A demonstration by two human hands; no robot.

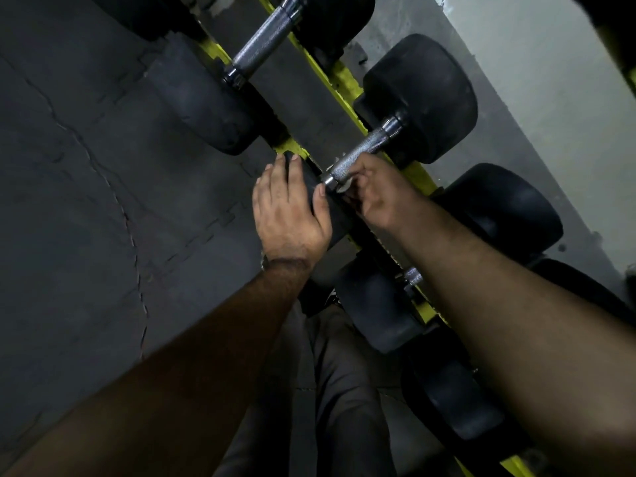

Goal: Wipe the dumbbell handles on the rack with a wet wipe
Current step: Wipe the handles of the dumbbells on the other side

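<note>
At the centre of the frame sits the dumbbell handle (361,149), a knurled steel bar running diagonally up to the right, and the right hand (375,194) is on its lower end. Fingers curled round the bar there, pinching a scrap of pale wet wipe (342,185) against the metal; only a small crumpled edge of it peeks out beneath the fingers. The left hand (289,211) lies just beside it, flat and relaxed, fingers straight, pressing on the near black head (330,208) of the same dumbbell. The far head (423,98) bulks up toward the upper right, round and dull black. Both heads rest on the yellow rack rails (339,80), which cross the picture from the top centre down to the lower right. Above, toward the upper centre, a second dumbbell (265,43) lies parallel, its handle bare and shiny. Lower right, more black dumbbells (378,304) line the rack, partly hidden behind the right forearm. Dark rubber floor tiles (86,166) fill the left side, a pale wall (537,70) the upper right. At the bottom centre, grey trouser legs (340,390).
</note>
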